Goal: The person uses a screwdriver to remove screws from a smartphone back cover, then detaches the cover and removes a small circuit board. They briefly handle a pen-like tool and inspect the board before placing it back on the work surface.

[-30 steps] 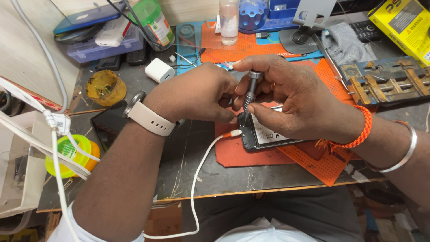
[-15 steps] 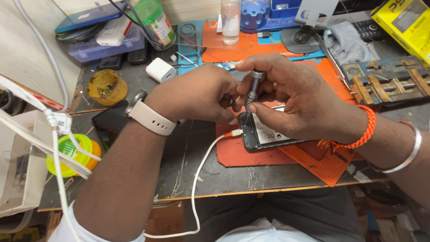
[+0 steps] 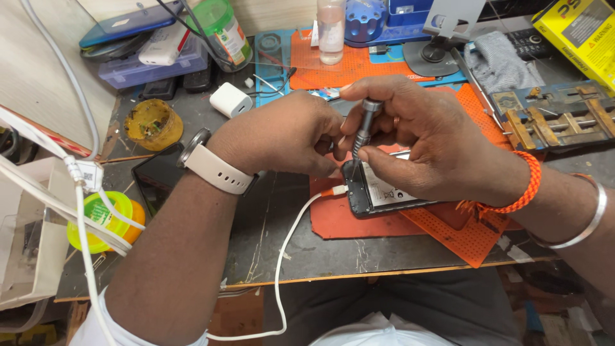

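Cluttered, the dark desk point(image 3: 307, 256) carries an orange mat point(image 3: 448, 230). On it lies an opened phone point(image 3: 384, 192), cable plugged in. The left hand point(image 3: 282, 134) steadies its top edge, fingers curled; the right hand point(image 3: 429, 141) pinches a small screwdriver point(image 3: 365, 125) upright on a corner screw, the back cover not yet refitted.

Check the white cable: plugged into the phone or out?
Plugged in. The white cable's orange-tipped plug sits in the near end of the phone.
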